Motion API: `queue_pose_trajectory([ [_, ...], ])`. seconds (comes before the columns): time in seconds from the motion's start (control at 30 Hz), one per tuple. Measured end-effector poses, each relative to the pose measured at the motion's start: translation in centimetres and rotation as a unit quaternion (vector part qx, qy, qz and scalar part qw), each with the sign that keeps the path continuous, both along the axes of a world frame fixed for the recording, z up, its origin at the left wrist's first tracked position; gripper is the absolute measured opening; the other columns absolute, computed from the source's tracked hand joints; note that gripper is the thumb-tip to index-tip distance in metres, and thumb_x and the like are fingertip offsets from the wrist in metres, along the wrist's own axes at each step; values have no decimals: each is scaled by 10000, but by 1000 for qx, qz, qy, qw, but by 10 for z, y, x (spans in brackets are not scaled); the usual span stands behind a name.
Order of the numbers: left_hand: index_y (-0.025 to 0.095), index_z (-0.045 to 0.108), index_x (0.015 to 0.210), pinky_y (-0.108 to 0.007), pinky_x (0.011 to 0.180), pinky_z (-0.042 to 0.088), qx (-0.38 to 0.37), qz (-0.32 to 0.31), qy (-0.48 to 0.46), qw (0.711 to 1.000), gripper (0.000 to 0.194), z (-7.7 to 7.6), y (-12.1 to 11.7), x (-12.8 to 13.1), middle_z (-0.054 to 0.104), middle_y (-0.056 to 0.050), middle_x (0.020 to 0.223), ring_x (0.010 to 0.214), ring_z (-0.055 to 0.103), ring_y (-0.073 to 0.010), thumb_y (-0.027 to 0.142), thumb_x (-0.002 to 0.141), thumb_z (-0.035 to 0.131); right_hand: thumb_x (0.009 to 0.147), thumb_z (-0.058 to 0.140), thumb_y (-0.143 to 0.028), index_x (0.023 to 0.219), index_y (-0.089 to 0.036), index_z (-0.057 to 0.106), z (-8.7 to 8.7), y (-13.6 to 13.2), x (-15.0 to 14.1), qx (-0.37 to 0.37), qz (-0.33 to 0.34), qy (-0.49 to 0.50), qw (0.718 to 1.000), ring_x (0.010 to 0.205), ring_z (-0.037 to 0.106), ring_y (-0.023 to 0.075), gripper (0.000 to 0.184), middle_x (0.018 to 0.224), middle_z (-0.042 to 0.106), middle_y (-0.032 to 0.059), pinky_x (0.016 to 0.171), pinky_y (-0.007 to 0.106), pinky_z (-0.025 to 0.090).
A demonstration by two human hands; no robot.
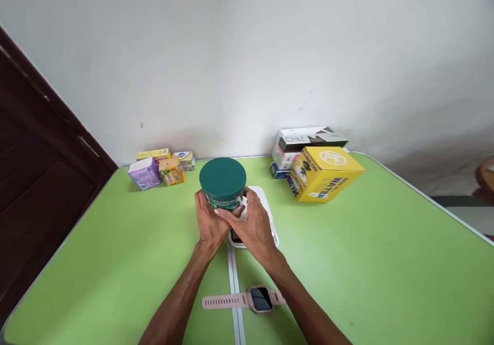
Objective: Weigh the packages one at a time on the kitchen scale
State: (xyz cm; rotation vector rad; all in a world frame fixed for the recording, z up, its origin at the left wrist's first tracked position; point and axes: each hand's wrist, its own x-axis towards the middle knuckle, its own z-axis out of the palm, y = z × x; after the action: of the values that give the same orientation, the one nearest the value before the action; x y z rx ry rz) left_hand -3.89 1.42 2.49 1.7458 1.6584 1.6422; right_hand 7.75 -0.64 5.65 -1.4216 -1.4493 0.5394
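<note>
Between my two hands is a round tub (223,180) with a dark green lid, its lower part hidden by my fingers. My left hand (210,221) wraps round its left side, and my right hand (252,224) grips it from the right, the thumbs meeting in front. Behind and under my right hand lies a white kitchen scale (266,203), partly covered; a bit of its dark display shows below my hands. Whether the tub touches the scale I cannot tell. A pink smartwatch (261,299) lies face up nearer to me, its strap stretched out and partly behind my right forearm.
A group of small boxes, among them a purple box (145,174) and an orange box (172,171), stands at the back left. At the back right are a yellow carton (324,175), a white-and-black box (309,138) and a blue box (278,170). A wall borders the green table (386,262).
</note>
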Motion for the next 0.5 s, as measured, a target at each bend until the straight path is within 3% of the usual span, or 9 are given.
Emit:
queue_pose_trajectory([
  [0.2,213,523,1083,-417,806,570,-6,-27,60,998,644,-8,5,46,574,-54,1011,905,636,-246,469,641,916,750,831,-544,1363,-168,577,-14,-1,49,-19,-27,14,999,1225,660,386,763,1302,697,190,983,537,568],
  [0.37,218,519,1082,-416,791,562,-32,-31,86,995,644,-14,9,56,580,-57,1011,896,641,-252,487,644,907,772,821,-529,1358,-182,605,-22,1,62,-27,-24,34,999,1213,670,377,714,1281,713,178,969,523,577],
  [0.5,209,517,1123,-479,858,564,-48,-19,109,993,658,-11,9,57,591,-76,1053,959,655,-289,490,660,889,787,811,-534,1385,-190,589,-23,3,63,-28,-9,62,998,1276,635,378,724,1338,684,183,1027,536,553],
])
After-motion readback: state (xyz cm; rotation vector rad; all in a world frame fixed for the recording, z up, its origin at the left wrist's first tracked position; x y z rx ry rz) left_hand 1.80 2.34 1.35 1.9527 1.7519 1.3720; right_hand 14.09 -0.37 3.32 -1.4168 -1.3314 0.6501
